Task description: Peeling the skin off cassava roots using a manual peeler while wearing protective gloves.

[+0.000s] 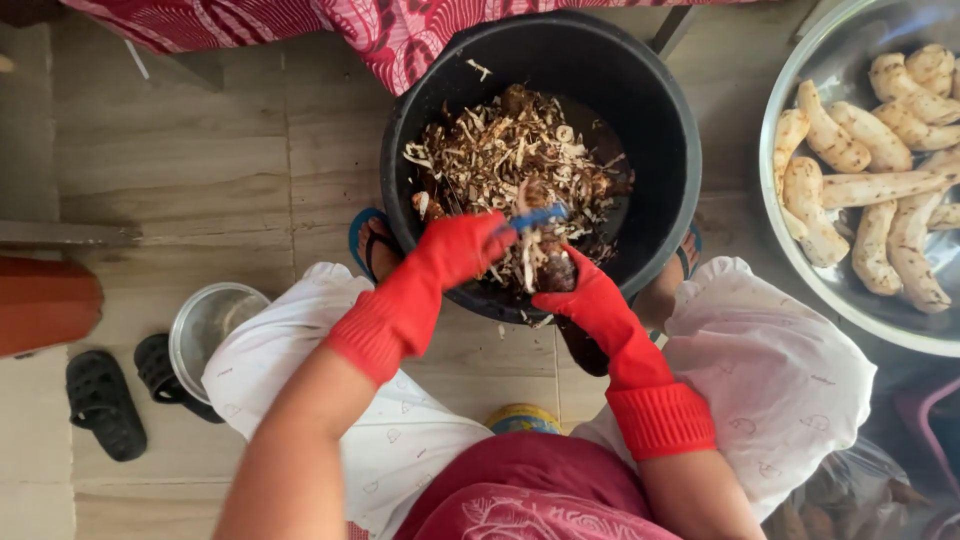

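Both my hands wear red rubber gloves and work over a black bucket heaped with brown and white root peelings. My left hand grips a blue-handled peeler, its blade laid against a brown unpeeled root. My right hand holds that root from below at the bucket's near rim. Strips of peel hang off the root between the two gloves.
A large metal basin at the right holds several peeled pale roots. A small metal bowl and black sandals lie on the tiled floor at left. A plastic bag sits bottom right, red patterned cloth behind the bucket.
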